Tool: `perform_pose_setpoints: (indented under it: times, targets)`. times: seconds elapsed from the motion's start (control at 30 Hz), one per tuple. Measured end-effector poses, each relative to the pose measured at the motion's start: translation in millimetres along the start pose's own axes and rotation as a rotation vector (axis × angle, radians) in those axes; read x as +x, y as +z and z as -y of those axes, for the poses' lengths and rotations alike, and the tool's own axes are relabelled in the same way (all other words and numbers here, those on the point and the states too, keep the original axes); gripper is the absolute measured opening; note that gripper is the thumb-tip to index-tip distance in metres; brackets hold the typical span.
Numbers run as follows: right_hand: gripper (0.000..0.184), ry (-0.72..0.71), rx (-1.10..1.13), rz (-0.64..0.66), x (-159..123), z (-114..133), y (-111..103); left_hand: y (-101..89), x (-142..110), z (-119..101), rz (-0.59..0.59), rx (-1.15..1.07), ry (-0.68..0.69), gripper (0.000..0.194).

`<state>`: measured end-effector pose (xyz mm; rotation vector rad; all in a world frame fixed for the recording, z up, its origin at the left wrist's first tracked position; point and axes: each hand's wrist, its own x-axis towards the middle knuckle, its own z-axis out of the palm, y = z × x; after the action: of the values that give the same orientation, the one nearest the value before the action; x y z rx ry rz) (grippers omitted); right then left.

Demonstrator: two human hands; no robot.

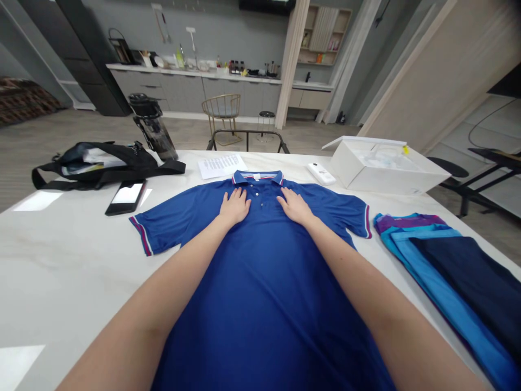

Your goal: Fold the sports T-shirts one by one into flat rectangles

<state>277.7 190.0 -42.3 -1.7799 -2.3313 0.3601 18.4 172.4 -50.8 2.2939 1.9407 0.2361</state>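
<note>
A blue polo shirt (264, 282) lies spread front side up on the white table, its collar at the far end and both short sleeves out to the sides. White and red stripes edge the collar and cuffs. My left hand (235, 207) rests flat on the chest, left of the button placket, fingers stretched out. On the other side of the placket, my right hand (295, 206) presses flat on the cloth just below the collar, its fingers extended too. Neither hand grips the fabric. The shirt's lower part runs toward me between my forearms.
Folded clothes (443, 260) are stacked at the right. Behind them stands a white box (378, 168) with its lid raised, beside a small white device (321, 174). A printed sheet (222, 166), a phone (126, 196), a black bag (101, 160) and a bottle (154, 127) lie or stand further left.
</note>
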Motion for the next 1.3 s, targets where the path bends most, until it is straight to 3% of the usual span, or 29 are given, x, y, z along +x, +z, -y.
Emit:
perform_pose_setpoints:
  times: [0.07,0.13,0.2,0.33,0.47,0.6,0.77,0.87,0.97,1.03,1.13,1.2,1.3]
  targets:
    - [0.072,0.056,-0.011,0.016,16,13,12,0.3,18,4,0.014,-0.025,-0.047,0.063]
    - [0.072,0.128,-0.027,0.003,24,7,15,-1.0,28,21,0.014,-0.030,-0.131,0.065]
    - [0.074,0.193,-0.034,-0.012,24,-17,11,-3.2,30,45,0.027,-0.021,-0.185,0.068]
    - [0.077,0.303,-0.085,-0.030,8,-85,-7,-9.1,13,89,0.054,0.019,-0.155,0.071]
    - [0.081,0.416,-0.144,-0.059,-13,-141,-20,-15.1,-14,114,0.054,0.052,-0.215,0.073]
    - [0.079,0.443,-0.171,-0.051,-19,-168,-26,-19.8,-28,128,0.022,0.057,-0.268,0.079]
    - [0.076,0.457,-0.136,-0.102,-21,-182,-39,-30.7,-24,147,0.019,0.011,-0.278,0.078]
    - [0.075,0.392,-0.132,-0.281,-23,-163,-44,-38.1,-24,140,-0.043,0.008,-0.260,0.071]
    - [0.074,0.208,-0.156,-0.394,-23,-103,-33,-36.9,-27,99,-0.150,0.065,-0.136,0.064]
    - [0.073,0.091,-0.113,-0.280,-25,-51,-16,-29.7,-33,59,-0.126,0.074,-0.020,0.062]
    - [0.070,0.032,-0.073,-0.053,-38,18,11,-14.3,-49,5,-0.006,0.033,0.051,0.065]
    - [0.070,-0.013,-0.105,-0.003,-57,45,22,-6.2,-67,-15,0.027,0.019,0.094,0.065]
    - [0.070,-0.083,-0.151,0.030,-97,56,23,-2.4,-105,-24,0.024,0.023,0.167,0.066]
